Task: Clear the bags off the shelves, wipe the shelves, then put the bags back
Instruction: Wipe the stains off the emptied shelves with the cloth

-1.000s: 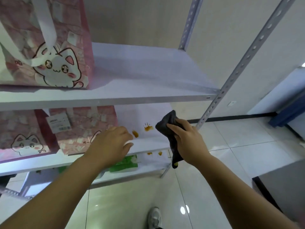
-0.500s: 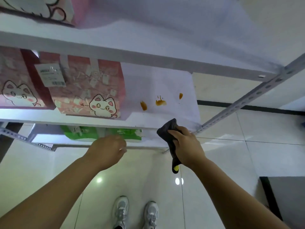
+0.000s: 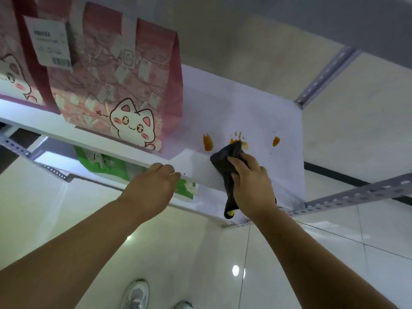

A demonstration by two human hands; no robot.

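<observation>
My right hand (image 3: pixel 252 186) grips a dark grey cloth (image 3: pixel 228 159) and holds its tip against the middle orange stain (image 3: pixel 242 142) on the white shelf (image 3: pixel 256 108). Two more orange stains, one (image 3: pixel 208 142) to the left and one (image 3: pixel 276 141) to the right, mark the same shelf. A pink cat-print bag (image 3: pixel 124 90) stands on the shelf left of the stains, with a second pink bag (image 3: pixel 13 74) further left. My left hand (image 3: pixel 153 186) hovers at the shelf's front edge with fingers curled, holding nothing.
A green package (image 3: pixel 111 166) lies on the lower shelf beneath. Perforated metal uprights (image 3: pixel 356 192) frame the shelf at the right. Glossy tiled floor and my shoes (image 3: pixel 136 295) are below.
The view dropped closer to the middle shelf. My right hand carried the cloth forward from the shelf's front edge onto the middle stain. My left hand rose to the shelf's front edge.
</observation>
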